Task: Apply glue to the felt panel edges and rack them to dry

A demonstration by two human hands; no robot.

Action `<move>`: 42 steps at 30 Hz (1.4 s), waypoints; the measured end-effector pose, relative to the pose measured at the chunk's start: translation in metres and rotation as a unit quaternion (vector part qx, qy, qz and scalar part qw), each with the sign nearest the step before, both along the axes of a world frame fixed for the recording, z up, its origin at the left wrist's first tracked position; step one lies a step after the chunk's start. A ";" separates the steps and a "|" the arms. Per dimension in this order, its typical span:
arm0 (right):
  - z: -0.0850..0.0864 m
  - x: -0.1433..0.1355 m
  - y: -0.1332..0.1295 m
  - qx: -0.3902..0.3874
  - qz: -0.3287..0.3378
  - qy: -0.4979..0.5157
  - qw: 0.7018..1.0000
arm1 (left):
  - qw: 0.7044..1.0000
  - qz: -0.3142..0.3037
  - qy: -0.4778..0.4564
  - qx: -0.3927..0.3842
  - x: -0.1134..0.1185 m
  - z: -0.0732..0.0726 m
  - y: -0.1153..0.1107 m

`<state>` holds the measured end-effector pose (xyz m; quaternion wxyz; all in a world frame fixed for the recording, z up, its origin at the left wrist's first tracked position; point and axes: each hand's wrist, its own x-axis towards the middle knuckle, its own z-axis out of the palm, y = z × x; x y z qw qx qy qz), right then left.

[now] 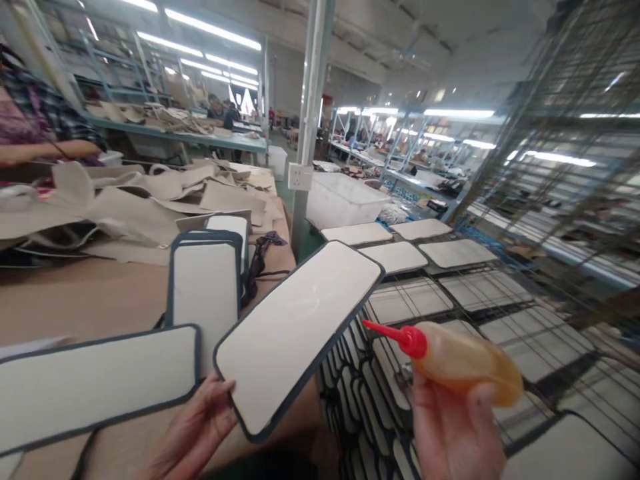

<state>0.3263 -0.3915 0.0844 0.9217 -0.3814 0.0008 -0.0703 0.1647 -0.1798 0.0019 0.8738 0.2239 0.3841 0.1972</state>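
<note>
Gripped at its lower left edge, a cream panel with a dark rim (300, 327) is held up at a slant in my left hand (210, 410). A faint shiny streak shows on its cream face. My right hand (453, 427) is closed around a squeeze bottle of amber liquid (467, 360). The bottle's red pointed nozzle (387, 330) points left, near the panel's right edge but apart from it. Beside my left hand lies another long rimmed panel (100, 383). Behind it are more rimmed panels (205, 280) in a pile.
Wire racks (415, 300) on the right carry several pale panels. Beige cut pieces (125, 207) are heaped across the table at the left, where another person's arm (50, 150) shows. A post with a socket box (300, 177) and a white bin (345, 200) stand ahead.
</note>
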 end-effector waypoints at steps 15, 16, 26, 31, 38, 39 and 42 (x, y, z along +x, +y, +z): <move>-0.009 -0.028 0.076 -0.045 0.068 -0.086 0.993 | 0.993 0.115 -0.021 -0.010 -0.080 0.019 0.029; -0.010 -0.029 0.083 -0.053 0.064 -0.086 0.993 | 0.993 0.114 -0.028 -0.003 -0.084 0.022 0.034; -0.016 -0.029 0.129 -0.091 0.048 -0.163 0.981 | 0.992 0.122 -0.043 0.015 -0.098 0.030 0.066; -0.013 -0.033 0.131 -0.105 0.053 -0.182 0.976 | 0.989 0.137 -0.051 -0.005 -0.097 0.032 0.071; -0.014 -0.038 0.128 -0.113 0.053 -0.180 0.976 | 0.990 0.122 -0.073 0.004 -0.099 0.027 0.074; -0.013 -0.039 0.128 -0.111 0.053 -0.185 0.975 | 0.990 0.119 -0.074 0.009 -0.100 0.027 0.074; -0.013 -0.040 0.126 -0.115 0.049 -0.190 0.974 | 0.991 0.112 -0.074 0.025 -0.101 0.027 0.073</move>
